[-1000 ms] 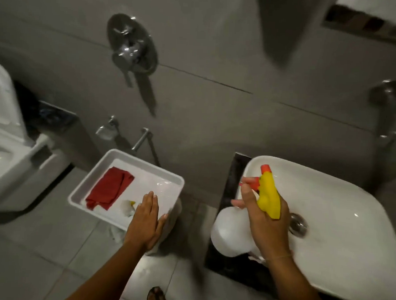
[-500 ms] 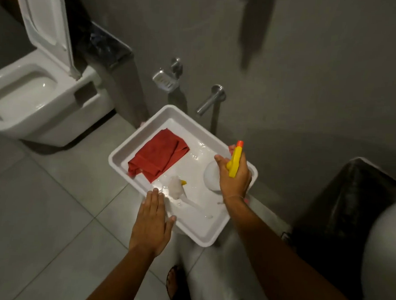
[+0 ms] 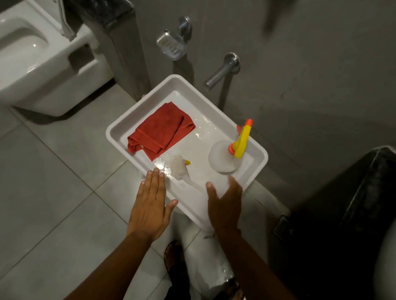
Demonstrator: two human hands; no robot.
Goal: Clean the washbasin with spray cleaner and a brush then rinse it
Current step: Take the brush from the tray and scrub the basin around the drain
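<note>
A white tray (image 3: 259, 161) stands on a low support by the wall. In its right end stands the spray bottle (image 3: 224, 158), white with a yellow and orange trigger head. A white brush (image 3: 180, 168) with a yellow spot lies near the tray's front rim. A folded red cloth (image 3: 162, 132) lies at the tray's left. My right hand (image 3: 224, 206) hovers open over the front right of the tray, just below the bottle and off it. My left hand (image 3: 149, 207) is flat and open at the tray's front edge. Only a white edge of the washbasin (image 3: 390, 263) shows at far right.
A white toilet (image 3: 31, 65) with raised lid stands at upper left. A wall spout (image 3: 221, 70) and a soap holder (image 3: 172, 44) hang above the tray. A dark counter (image 3: 349, 215) surrounds the basin. My sandalled foot (image 3: 175, 258) stands on the grey floor tiles.
My right hand carried the spray bottle from the basin to the tray, set it down and let go. The view swung left and down; the left hand stayed by the tray's front edge.
</note>
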